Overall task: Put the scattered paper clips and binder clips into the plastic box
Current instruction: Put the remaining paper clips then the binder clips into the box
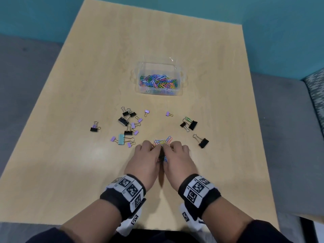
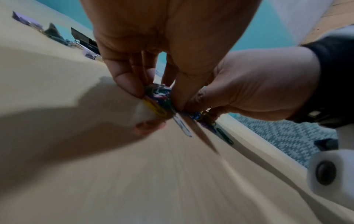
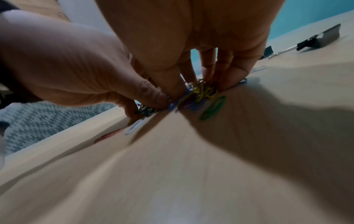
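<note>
Coloured paper clips [image 1: 162,143] bunched between both hands [image 1: 162,155].

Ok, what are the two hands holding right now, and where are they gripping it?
Both the left hand and right hand pinch a heap of paper clips from opposite sides, fingertips bunching it on the table.

Seven black binder clips [image 1: 123,121], eight purple ones [image 1: 147,112], one teal [image 1: 121,139], one plastic box [image 1: 158,78].

A pale wooden table [image 1: 210,85] stands against a teal wall [image 1: 263,11], on grey carpet [image 1: 26,76] (a patterned teal-and-white seat [image 1: 315,88] shows at right). Light glares softly off the tabletop.
</note>
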Action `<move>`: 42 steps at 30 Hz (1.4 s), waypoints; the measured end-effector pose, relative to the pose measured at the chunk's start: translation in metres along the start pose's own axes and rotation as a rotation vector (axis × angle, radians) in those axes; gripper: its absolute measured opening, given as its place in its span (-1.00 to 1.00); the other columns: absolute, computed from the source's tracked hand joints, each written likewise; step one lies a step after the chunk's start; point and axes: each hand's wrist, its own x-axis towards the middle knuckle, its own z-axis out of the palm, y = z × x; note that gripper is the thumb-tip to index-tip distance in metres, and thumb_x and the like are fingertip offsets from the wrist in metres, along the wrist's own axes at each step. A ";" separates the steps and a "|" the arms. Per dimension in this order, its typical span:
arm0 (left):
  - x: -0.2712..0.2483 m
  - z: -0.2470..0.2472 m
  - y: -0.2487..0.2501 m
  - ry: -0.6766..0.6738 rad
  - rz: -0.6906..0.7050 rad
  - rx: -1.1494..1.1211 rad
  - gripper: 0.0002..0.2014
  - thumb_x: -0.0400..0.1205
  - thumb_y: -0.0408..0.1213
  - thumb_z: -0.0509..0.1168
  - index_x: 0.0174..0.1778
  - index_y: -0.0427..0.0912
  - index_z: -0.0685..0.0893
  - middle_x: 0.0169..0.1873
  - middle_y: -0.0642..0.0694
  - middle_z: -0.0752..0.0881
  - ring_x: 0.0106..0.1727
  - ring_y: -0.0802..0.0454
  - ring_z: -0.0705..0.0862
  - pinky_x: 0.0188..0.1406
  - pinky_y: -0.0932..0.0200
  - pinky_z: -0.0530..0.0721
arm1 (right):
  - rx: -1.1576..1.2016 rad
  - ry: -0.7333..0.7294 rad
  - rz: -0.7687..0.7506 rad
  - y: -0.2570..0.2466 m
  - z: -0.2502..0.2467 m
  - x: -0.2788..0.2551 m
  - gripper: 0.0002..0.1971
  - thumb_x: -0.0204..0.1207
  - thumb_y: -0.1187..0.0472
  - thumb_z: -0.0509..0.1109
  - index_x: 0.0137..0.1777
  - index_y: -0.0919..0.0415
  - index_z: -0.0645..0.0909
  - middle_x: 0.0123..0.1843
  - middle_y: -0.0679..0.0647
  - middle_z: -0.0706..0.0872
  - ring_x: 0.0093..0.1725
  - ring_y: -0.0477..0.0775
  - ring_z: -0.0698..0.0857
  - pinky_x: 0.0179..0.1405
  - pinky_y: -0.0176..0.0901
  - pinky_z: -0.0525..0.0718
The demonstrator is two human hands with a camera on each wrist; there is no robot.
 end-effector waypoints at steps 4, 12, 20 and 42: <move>0.012 -0.004 -0.003 0.025 0.023 -0.006 -0.79 0.56 -0.34 0.19 0.08 -0.09 0.59 0.00 -0.11 0.49 -0.03 -0.13 0.47 -0.14 -0.04 0.57 | -0.025 -0.021 -0.040 0.005 -0.007 0.006 -0.68 0.47 0.37 0.20 0.21 0.16 0.49 0.14 0.17 0.48 0.05 0.25 0.44 -0.08 0.00 0.48; 0.020 -0.014 -0.007 0.013 -0.032 -0.118 -0.86 0.50 -0.45 0.21 -0.14 -0.17 0.62 -0.15 -0.09 0.53 -0.24 -0.14 0.57 -0.29 -0.01 0.58 | 0.034 -0.093 0.038 0.012 -0.023 0.015 -0.81 0.48 0.41 0.18 0.05 0.19 0.47 -0.07 0.06 0.36 -0.19 0.16 0.33 -0.27 -0.11 0.21; 0.026 -0.028 -0.015 -0.119 -0.102 -0.283 -0.81 0.41 -0.42 0.30 -0.40 -0.01 0.58 -0.31 0.06 0.59 -0.26 -0.01 0.62 -0.27 0.11 0.59 | 0.270 -0.279 0.095 0.031 -0.038 0.025 -0.89 0.44 0.31 0.26 -0.20 0.06 0.49 -0.29 -0.03 0.59 -0.31 0.03 0.59 -0.39 -0.16 0.43; 0.210 -0.165 0.004 0.124 -0.292 -0.900 -0.80 0.43 -0.60 0.41 -0.35 -0.21 0.65 -0.30 -0.24 0.67 -0.38 -0.13 0.71 -0.28 0.02 0.79 | 0.203 0.000 0.095 0.006 -0.163 0.226 -0.80 0.45 0.23 0.39 0.07 0.11 0.61 -0.04 0.07 0.74 -0.08 0.16 0.75 -0.10 -0.09 0.70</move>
